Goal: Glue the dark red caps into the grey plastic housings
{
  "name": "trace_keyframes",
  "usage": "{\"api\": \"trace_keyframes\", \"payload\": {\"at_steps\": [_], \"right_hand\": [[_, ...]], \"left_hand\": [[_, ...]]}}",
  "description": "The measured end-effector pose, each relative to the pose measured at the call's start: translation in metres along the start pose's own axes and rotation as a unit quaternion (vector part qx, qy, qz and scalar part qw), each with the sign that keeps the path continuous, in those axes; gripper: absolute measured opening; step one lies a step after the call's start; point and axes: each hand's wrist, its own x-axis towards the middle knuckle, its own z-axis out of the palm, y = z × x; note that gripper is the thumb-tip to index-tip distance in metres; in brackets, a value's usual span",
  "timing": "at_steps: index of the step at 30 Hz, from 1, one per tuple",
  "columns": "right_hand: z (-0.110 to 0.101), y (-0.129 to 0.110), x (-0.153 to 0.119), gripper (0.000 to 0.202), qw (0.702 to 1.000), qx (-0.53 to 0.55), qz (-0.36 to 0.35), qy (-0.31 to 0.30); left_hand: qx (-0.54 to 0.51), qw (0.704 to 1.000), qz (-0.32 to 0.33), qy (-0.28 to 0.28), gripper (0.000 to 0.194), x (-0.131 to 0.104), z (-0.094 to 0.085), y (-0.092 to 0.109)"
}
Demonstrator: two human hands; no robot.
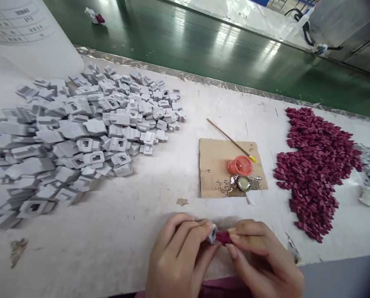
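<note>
Your left hand [178, 256] pinches a grey housing [212, 234]; your right hand [262, 256] grips a maroon piece [223, 238]. At 1 o'clock, an orange cap [240, 165] holds clear liquid.

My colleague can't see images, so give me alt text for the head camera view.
Two hands meet at the table's near edge, left hand holding a grey housing, right hand a maroon piece. Grey housings pile left, maroon pieces right.

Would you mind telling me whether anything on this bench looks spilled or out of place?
Yes: a wet, shiny puddle has spread over the cardboard around the metal cap, beside the orange cap. One stray part lies alone on the green belt.
</note>
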Motion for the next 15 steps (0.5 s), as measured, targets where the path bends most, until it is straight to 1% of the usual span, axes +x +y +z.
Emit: {"api": "trace_keyframes", "payload": {"at_steps": [3,8,12,15], "right_hand": [[0.0040,0.0003,0.0021,0.025,1.000,-0.003,-0.004,-0.004],[0.0024,0.0010,0.0041,0.026,0.998,-0.006,-0.017,-0.063],[0.0045,0.0014,0.0041,0.025,0.997,0.003,-0.027,-0.068],[0.0010,0.0038,0.0005,0.024,0.994,0.009,-0.007,-0.111]], "left_hand": [[-0.006,1.000,-0.003,-0.005,0.022,-0.0002,-0.0004,-0.0003],[-0.009,1.000,-0.006,-0.006,0.022,0.0002,0.0000,0.0003],[-0.006,1.000,-0.006,-0.010,0.020,0.0002,0.0020,-0.0002],[0.006,1.000,-0.010,-0.018,0.023,-0.0006,0.0017,-0.0010]]}}
